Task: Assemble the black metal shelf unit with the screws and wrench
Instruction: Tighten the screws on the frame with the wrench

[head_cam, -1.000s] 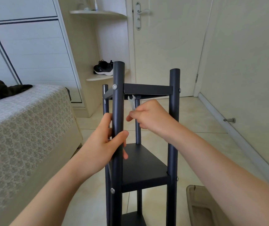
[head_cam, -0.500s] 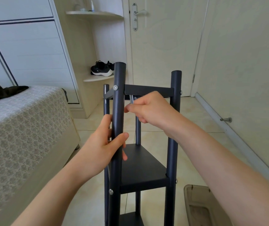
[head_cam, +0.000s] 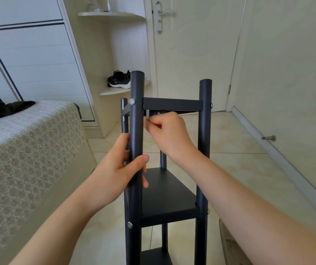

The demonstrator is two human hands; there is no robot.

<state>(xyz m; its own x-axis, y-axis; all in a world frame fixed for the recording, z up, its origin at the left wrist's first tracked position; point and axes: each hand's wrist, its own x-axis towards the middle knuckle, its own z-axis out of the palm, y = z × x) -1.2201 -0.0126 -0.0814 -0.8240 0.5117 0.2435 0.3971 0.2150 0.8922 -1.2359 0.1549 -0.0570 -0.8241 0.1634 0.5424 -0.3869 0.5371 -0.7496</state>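
Standing upright on the tiled floor, the black metal shelf unit fills the middle of the view, just beside the bed. The left hand grips the near-left post, its thumb across the front and its fingers wrapped behind. The right hand reaches in between the two front posts and pinches a small silver wrench in curled fingers, with the tool's upper end just under the top shelf, close against the near-left post. What the wrench bears on is hidden. A silver screw sits in that post level with the top shelf. The middle shelf lies below both hands. Black sneakers rest on a corner shelf beside the door.
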